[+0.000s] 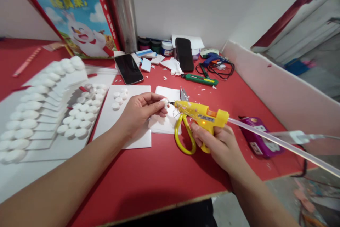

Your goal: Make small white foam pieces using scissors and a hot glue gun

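Red is the worktop (156, 174); midway between its front and back edges, a white piece (165, 103) is pinched by the nearly closed left hand (143, 110). A glue gun (195, 112) is gripped by the curled right hand (216, 142). Fingertips (158, 106) could be burned if the nozzle (171, 103) slipped.

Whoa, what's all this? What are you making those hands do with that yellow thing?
A person's right hand holds a yellow glue gun with a clear stick poking out its back. The left hand pinches a small white piece right by the gun's tip; I can't tell if they touch. Scissors lie on the red table, and rows of white ovals sit off to the left.
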The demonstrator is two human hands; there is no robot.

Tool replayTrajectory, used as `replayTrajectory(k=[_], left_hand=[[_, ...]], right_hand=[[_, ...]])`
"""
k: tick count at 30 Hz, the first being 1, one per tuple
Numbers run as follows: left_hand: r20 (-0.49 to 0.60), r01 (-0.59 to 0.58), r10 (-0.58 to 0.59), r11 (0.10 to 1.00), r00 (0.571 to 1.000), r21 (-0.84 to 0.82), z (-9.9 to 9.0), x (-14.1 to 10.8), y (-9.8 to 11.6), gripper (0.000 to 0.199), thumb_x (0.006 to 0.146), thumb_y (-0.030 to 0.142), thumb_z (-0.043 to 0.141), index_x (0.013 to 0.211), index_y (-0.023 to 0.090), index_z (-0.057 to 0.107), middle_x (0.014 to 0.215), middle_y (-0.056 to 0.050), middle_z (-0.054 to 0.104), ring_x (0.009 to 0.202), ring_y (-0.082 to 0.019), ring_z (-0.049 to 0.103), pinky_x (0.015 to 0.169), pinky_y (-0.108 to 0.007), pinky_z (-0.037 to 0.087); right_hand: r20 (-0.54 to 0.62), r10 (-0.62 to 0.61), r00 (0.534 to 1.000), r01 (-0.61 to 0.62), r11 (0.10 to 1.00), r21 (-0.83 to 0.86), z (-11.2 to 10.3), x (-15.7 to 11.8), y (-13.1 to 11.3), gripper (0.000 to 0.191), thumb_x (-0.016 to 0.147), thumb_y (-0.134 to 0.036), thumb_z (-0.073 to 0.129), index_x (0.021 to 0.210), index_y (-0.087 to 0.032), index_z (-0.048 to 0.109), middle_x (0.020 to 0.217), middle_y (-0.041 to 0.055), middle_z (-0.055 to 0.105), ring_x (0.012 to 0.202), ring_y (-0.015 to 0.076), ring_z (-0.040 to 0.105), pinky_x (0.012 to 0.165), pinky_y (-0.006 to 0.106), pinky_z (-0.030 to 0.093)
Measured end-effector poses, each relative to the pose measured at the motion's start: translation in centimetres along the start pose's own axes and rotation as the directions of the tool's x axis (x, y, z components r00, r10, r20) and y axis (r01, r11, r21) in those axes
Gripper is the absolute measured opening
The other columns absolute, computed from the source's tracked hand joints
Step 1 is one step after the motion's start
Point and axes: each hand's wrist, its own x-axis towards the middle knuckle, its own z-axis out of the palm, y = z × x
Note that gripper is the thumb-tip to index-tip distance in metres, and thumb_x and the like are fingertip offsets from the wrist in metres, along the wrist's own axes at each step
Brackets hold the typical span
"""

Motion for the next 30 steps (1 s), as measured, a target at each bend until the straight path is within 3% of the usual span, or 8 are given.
replayTrajectory(k=[9, 13, 15, 19, 24, 30], left_hand=[[-0.001, -0.026, 0.026, 0.998, 1.000, -0.052, 0.1, 0.1, 0.0, 0.019, 0.078, 0.021, 0.087, 0.092, 0.012, 0.078, 0.076, -0.004, 0.074, 0.067, -0.011, 0.068, 0.071, -0.024, 0.055], [0.013, -0.016, 0.017, 0.998, 1.000, -0.066, 0.0, 0.2, 0.2, 0.021, 0.077, 0.023, 0.088, 0.091, 0.011, 0.078, 0.087, -0.008, 0.077, 0.068, -0.011, 0.068, 0.072, -0.025, 0.055], [0.016, -0.012, 0.013, 0.996, 1.000, -0.084, 0.0, 0.2, 0.4, 0.022, 0.077, 0.022, 0.088, 0.091, 0.011, 0.078, 0.087, -0.008, 0.077, 0.067, -0.011, 0.068, 0.071, -0.025, 0.056], [0.028, 0.002, 0.002, 0.993, 1.000, -0.118, -0.1, 0.1, 0.9, 0.019, 0.076, 0.019, 0.088, 0.090, 0.010, 0.078, 0.087, -0.007, 0.078, 0.067, -0.009, 0.068, 0.071, -0.022, 0.057], [0.078, 0.048, -0.037, 0.988, 0.996, -0.145, 0.0, -0.3, 1.5, 0.016, 0.078, 0.018, 0.086, 0.090, 0.011, 0.079, 0.089, -0.008, 0.079, 0.069, -0.009, 0.071, 0.069, -0.018, 0.059], [0.109, 0.091, -0.069, 0.975, 0.992, -0.205, 0.1, -0.5, 1.5, 0.013, 0.079, 0.015, 0.084, 0.090, 0.010, 0.080, 0.088, -0.010, 0.080, 0.068, -0.010, 0.073, 0.068, -0.017, 0.061]], right_hand=[[0.043, 0.009, 0.999, -0.013, 0.997, 0.077, -0.3, -0.4, -0.1, 0.040, 0.096, -0.042, 0.065, 0.063, -0.019, 0.061, 0.057, 0.0000, 0.057, 0.054, 0.0130, 0.051, 0.051, 0.026, 0.038], [-0.157, 0.076, 0.985, -0.078, 0.997, -0.004, -1.8, 0.2, -0.3, 0.040, 0.093, -0.047, 0.067, 0.065, -0.019, 0.065, 0.063, 0.0032, 0.063, 0.062, 0.0165, 0.058, 0.058, 0.028, 0.043], [-0.310, 0.045, 0.950, -0.090, 0.987, -0.130, -3.0, 1.1, 0.0, 0.046, 0.092, -0.049, 0.068, 0.057, -0.020, 0.060, 0.065, 0.0044, 0.064, 0.065, 0.0169, 0.059, 0.063, 0.029, 0.045], [-0.437, 0.069, 0.897, -0.150, 0.977, -0.154, -5.0, 3.3, 2.0, 0.041, 0.084, -0.054, 0.071, 0.064, -0.021, 0.061, 0.064, 0.0022, 0.063, 0.060, 0.0169, 0.054, 0.057, 0.030, 0.041], [-0.397, 0.056, 0.916, -0.254, 0.846, -0.468, -6.0, 4.3, 3.3, 0.051, 0.084, -0.057, 0.067, 0.052, -0.024, 0.046, 0.051, 0.0015, 0.050, 0.056, 0.0189, 0.051, 0.058, 0.033, 0.035], [-0.355, 0.008, 0.935, -0.215, 0.808, -0.549, -5.8, 3.3, 2.7, 0.046, 0.084, -0.060, 0.065, 0.062, -0.025, 0.046, 0.056, 0.0002, 0.050, 0.054, 0.0169, 0.047, 0.056, 0.032, 0.032]])
